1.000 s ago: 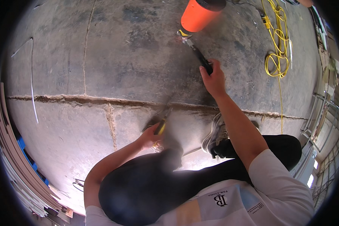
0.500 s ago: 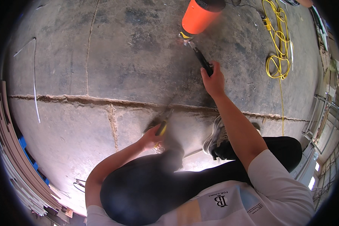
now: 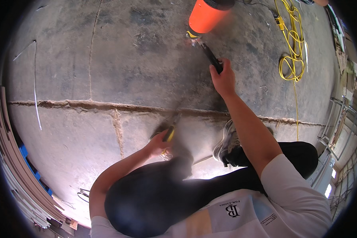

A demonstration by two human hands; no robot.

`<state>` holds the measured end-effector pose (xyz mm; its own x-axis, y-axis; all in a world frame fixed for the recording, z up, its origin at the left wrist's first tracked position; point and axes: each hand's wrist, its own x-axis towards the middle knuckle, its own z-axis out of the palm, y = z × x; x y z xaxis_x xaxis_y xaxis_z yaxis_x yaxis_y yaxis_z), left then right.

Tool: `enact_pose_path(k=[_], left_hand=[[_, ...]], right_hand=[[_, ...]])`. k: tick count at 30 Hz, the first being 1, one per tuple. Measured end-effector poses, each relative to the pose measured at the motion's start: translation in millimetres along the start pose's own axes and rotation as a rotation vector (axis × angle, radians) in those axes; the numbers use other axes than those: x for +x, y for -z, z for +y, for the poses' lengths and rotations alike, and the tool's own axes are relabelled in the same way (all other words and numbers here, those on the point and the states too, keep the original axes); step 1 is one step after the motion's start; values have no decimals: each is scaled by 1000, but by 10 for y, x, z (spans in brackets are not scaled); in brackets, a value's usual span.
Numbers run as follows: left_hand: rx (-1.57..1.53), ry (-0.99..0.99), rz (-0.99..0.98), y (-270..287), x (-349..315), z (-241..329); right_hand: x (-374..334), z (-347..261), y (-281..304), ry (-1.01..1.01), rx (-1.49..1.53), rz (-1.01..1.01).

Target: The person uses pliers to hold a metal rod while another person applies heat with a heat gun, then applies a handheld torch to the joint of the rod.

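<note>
My right hand point(image 3: 223, 79) is stretched forward, its fingers wrapped around a slim black-handled tool point(image 3: 212, 58). The tool's thin metal tip points away from me and meets, or nearly meets, the small end of an orange cylinder point(image 3: 204, 18); I cannot tell which. That cylinder has a dark far end and a yellow-and-black piece point(image 3: 192, 35) at its near end. Lower down, by my left knee, my left hand point(image 3: 158, 144) grips a yellow-and-black-handled tool point(image 3: 169, 134) with a thin, blurred shaft pointing away. Its exact kind is unclear.
A wide crack point(image 3: 139, 109) crosses the concrete floor. On the right lies a coiled yellow cable point(image 3: 292, 65). A thin white strip point(image 3: 36, 95) lies at the left, beside stacked long boards point(image 3: 23, 166). My shoe point(image 3: 226, 144) stands just below the crack.
My right hand and its black-handled tool have shifted slightly up and left in the picture, along with the orange cylinder. Both hands keep their grip.
</note>
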<state>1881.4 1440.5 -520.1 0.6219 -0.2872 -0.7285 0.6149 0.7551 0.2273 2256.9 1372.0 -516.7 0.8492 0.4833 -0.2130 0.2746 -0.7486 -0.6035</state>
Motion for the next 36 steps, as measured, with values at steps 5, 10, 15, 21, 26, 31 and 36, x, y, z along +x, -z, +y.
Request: enact_pose_path(k=[5,10,15,21,26,31,36], left_hand=[[-9,6,-12,4,-7,24],[-30,14,-25,16,-1,19],[-34,15,-28,-1,4,49],[-29,17,-21,15,3,18],[-25,17,-17,-4,-3,40],[9,12,-11,-36,-19,91],[7,16,-9,-14,-6,62]], right_hand=[[3,39,-27,-48,30,8],[5,78,-18,-24,95,-11],[-27,166,-27,33,91,8],[-89,-8,40,-61,151,-40],[0,8,30,-125,216,-100],[-59,54,43,-143,296,-105],[-26,38,33,-164,292,-113]])
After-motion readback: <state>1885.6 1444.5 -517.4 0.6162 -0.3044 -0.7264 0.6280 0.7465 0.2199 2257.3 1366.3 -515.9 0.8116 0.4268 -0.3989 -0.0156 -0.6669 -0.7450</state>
